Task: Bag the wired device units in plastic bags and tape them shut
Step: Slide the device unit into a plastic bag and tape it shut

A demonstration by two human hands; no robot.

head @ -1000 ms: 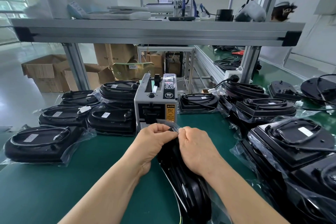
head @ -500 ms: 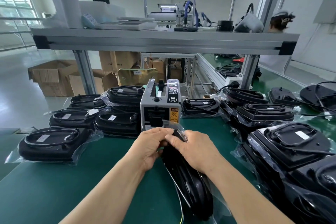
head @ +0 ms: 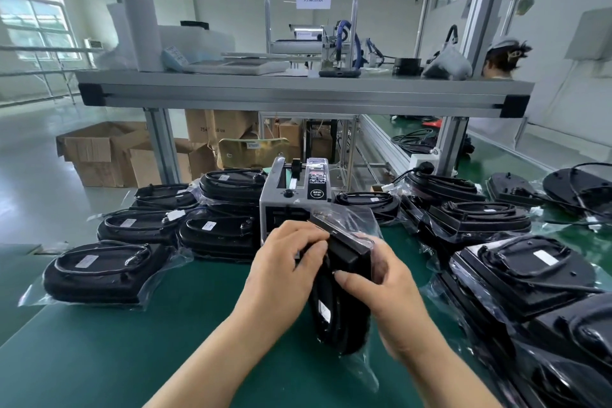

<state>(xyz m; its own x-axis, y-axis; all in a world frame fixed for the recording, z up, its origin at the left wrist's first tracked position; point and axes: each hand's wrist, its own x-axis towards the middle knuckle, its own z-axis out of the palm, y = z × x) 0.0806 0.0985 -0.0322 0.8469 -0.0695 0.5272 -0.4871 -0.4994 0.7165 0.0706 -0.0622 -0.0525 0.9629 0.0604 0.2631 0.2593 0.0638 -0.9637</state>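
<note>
A black wired device unit (head: 334,305) in a clear plastic bag stands on edge on the green table (head: 132,341), tilted toward me. My left hand (head: 284,262) grips its upper left side, fingers curled over the top. My right hand (head: 381,291) holds the right side, thumb pressed on the front, fingers behind the loose bag mouth (head: 354,222). Directly behind stands the grey tape dispenser (head: 294,199).
Bagged black units (head: 99,272) lie in a cluster at the left, and more bagged units (head: 526,272) are stacked along the right. An aluminium shelf frame (head: 298,93) spans above the table. Cardboard boxes (head: 106,152) sit on the floor behind. A person's head (head: 503,56) shows far right.
The unit has been raised and turned more upright. My hands have shifted from pinching the bag's top near the dispenser to gripping the unit's two sides. The camera tilted upward.
</note>
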